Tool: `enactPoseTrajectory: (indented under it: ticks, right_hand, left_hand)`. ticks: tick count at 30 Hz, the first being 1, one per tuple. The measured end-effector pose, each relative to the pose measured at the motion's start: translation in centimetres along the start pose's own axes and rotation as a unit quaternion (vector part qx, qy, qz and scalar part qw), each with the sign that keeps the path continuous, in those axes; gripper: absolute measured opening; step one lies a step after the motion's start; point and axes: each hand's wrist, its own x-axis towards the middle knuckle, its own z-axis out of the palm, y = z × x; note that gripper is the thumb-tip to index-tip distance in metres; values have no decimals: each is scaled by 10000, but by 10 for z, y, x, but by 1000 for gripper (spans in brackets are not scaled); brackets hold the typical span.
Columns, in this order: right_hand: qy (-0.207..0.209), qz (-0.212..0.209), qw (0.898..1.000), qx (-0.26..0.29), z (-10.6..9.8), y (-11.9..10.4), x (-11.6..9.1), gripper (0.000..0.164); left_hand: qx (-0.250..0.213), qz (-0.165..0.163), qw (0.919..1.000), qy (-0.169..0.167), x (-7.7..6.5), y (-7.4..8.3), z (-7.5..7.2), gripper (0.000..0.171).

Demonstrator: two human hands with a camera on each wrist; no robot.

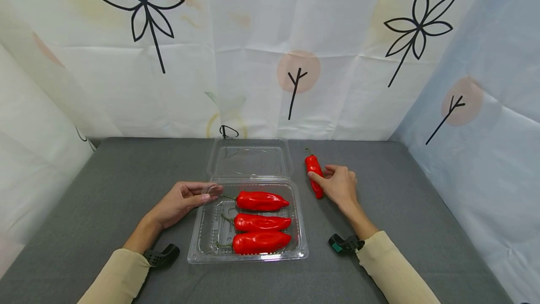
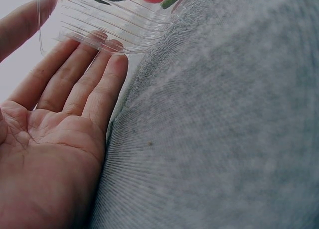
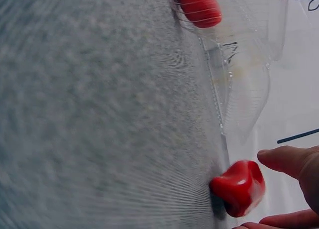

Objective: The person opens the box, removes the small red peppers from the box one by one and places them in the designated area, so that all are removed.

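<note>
A clear plastic clamshell container lies on the grey cloth with its lid folded back. Inside its tray, three red peppers lie crosswise, green stems to the left. My left hand is at the tray's far left corner, its straight fingers against the outer wall and its thumb at the rim. Right of the container, a fourth red pepper lies on the cloth, stem away from me. Around it my right hand reaches, thumb on one side and fingers on the other; a gap shows between the thumb and the pepper.
Grey cloth covers the table. A white printed curtain stands behind the table, with more curtain at the left and a bluish one at the right. Black wrist bands sit on both wrists.
</note>
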Motion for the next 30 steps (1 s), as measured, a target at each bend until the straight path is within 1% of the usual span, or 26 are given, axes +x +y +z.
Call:
enactPoseTrajectory:
  ticks: [6, 13, 19, 25, 30]
  right_hand:
    - [-30, 48, 10000, 69, -9, -4, -1, 63]
    - [12, -202, 9996, 217, -21, -14, -3, 64]
    - [-239, -411, 9973, 558, -28, -26, -8, 61]
    - [-433, -606, 9929, 931, -33, -39, -14, 58]
    - [-593, -894, 9880, 1111, -36, -47, -21, 55]
  left_hand:
    - [-52, 16, 10000, -26, 0, -1, -1, 41]
    - [-34, 46, 10000, -25, 0, -1, -1, 41]
    - [-112, 110, 9998, -78, 0, -1, -2, 41]
    - [-92, 89, 9999, -51, 0, -2, -1, 41]
    - [-100, 79, 9999, -50, 0, -1, -1, 41]
